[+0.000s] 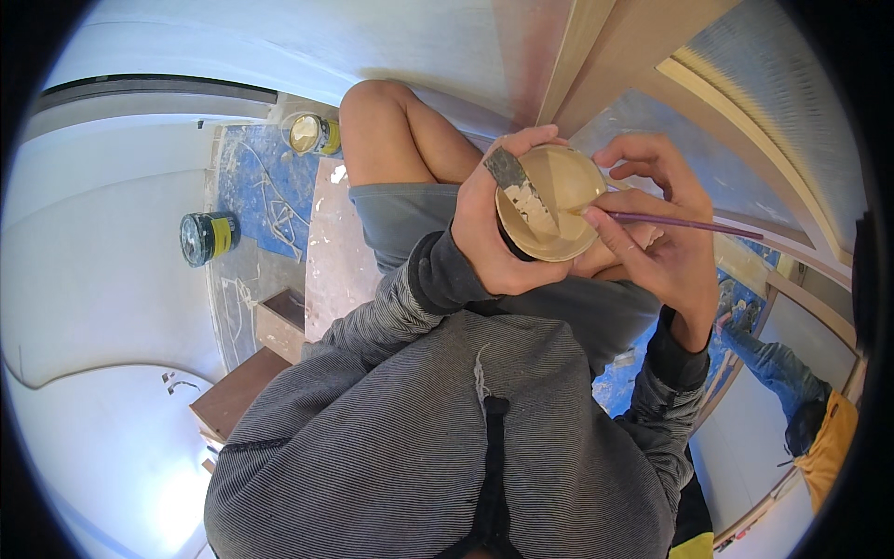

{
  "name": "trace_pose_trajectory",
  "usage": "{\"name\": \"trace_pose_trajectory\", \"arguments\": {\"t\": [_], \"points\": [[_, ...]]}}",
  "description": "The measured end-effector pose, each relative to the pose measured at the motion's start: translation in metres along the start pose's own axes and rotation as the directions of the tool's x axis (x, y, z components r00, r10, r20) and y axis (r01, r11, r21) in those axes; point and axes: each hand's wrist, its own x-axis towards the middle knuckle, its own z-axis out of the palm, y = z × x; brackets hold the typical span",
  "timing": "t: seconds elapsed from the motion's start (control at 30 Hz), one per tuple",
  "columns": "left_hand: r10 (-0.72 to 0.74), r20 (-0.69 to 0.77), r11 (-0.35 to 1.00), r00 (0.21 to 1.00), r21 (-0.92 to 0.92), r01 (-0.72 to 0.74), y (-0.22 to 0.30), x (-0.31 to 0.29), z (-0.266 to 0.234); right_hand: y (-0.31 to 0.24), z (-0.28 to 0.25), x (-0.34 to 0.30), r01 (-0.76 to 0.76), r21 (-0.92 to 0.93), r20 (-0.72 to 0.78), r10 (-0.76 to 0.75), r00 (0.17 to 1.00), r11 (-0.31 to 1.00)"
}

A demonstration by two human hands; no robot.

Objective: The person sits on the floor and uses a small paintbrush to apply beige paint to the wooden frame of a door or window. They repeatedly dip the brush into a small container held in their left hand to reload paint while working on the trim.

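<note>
My left hand is wrapped round a round tub of beige paint, held tilted above my lap. A flat grey strip crusted with pale paint lies across the tub's left side, by my left thumb; its exact kind is unclear. Between thumb and fingers, my right hand pinches a thin paintbrush with a purple handle. The brush's tip end reaches over the tub's right rim, toward the paint. The handle points out to the right.
An open paint bucket and a dark bucket stand at the left by blue floor sheeting. Beneath me is a paint-spotted board. Wooden frame pieces rise ahead. Another person in orange is at the lower right.
</note>
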Motion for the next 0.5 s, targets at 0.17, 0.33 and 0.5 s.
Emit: {"name": "trace_pose_trajectory", "arguments": {"t": [0.17, 0.33, 0.5], "points": [[-0.004, -0.01, 1.0, 1.0, 0.005, 0.004, 0.0, -0.001, 0.0, -0.001, -0.002, -0.005, -0.045, 0.103, -0.031, 0.048, 0.998, 0.994], [-0.021, -0.008, 1.0, 1.0, 0.018, 0.021, 0.003, 0.0, 0.0, 0.007, -0.009, -0.017, -0.091, 0.288, -0.1, 0.125, 0.987, 0.953], [-0.033, -0.021, 0.998, 0.999, -0.055, 0.031, 0.006, 0.002, 0.006, 0.022, -0.019, -0.027, -0.148, 0.508, -0.181, 0.273, 0.945, 0.849]]}}
